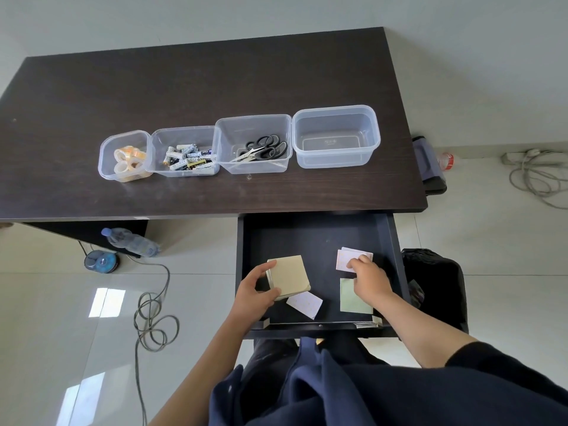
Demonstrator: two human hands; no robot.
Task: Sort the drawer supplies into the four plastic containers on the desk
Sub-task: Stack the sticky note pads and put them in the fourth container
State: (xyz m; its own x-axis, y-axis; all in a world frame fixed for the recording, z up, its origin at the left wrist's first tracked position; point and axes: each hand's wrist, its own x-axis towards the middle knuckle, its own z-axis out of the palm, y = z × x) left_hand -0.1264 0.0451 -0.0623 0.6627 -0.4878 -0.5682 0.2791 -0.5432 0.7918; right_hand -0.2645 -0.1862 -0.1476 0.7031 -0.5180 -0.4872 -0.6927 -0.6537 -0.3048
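Head view, lower centre: open drawer (319, 235) holds paper pads. Left hand (256, 292), grip clamped on beige pad (289, 276); right hand (368, 276), fingers pinching pink notes (344, 259). Likely light, flexible, prone to fanning; hold by opposite edges. Empty container (336, 136), upper right on worktop (215, 81).

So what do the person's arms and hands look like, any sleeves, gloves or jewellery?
Both forearms are bare. The left hand and right hand wear no gloves, and no rings or watch are visible. A dark navy sleeve covers the right upper arm, matching the dark navy fabric garment at the lap.
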